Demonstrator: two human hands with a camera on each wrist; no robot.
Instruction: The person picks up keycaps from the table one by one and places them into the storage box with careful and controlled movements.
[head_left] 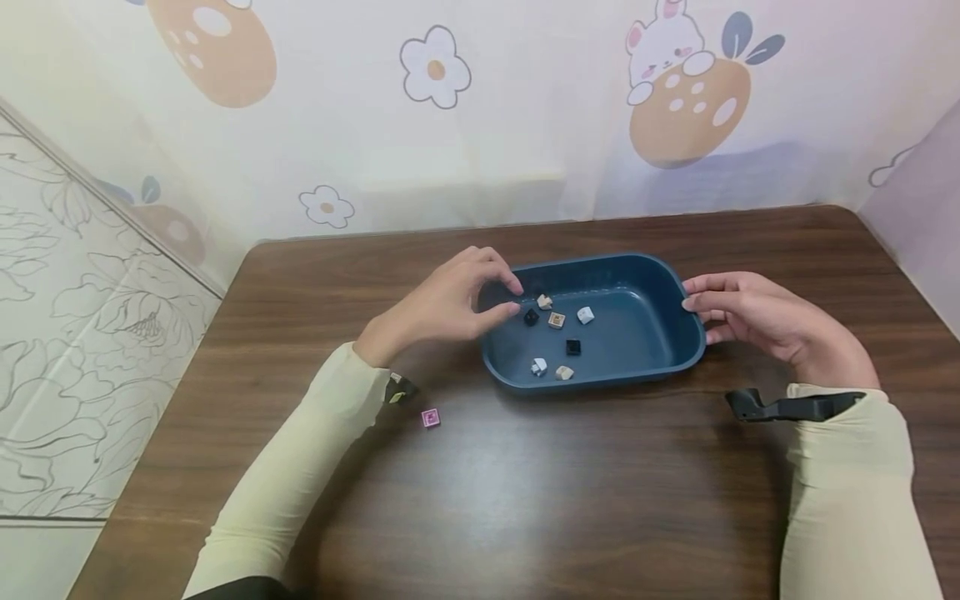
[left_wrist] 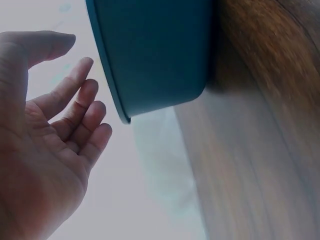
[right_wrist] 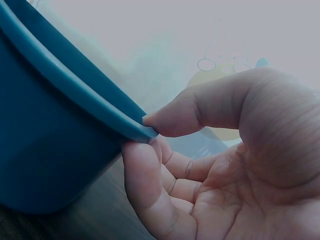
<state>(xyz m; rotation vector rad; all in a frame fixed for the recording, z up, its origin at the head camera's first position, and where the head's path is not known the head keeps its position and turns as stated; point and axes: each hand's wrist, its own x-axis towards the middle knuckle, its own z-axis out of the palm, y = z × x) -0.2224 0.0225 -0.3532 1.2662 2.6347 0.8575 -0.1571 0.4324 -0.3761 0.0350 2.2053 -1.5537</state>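
Observation:
A dark blue plastic tray (head_left: 637, 333) with rounded corners sits on the table, several small block-like pieces lying in its left and middle part. They are black, white and beige; one black piece (head_left: 573, 347) is near the middle. My right hand (head_left: 757, 317) pinches the tray's right rim between thumb and forefinger, as the right wrist view shows on the rim (right_wrist: 60, 75). At the left end, my left hand (head_left: 457, 300) hovers by the rim, thumb and fingers apart with nothing between them. In the left wrist view its fingers (left_wrist: 75, 87) stand clear of the tray wall (left_wrist: 150, 55).
A small pink square piece (head_left: 431, 418) lies on the brown wooden table (head_left: 525, 500), in front of the tray's left end and near my left sleeve. Behind the table rises a patterned wall (head_left: 487, 150). A white panel (head_left: 90, 333) with line-drawn flowers stands along the left.

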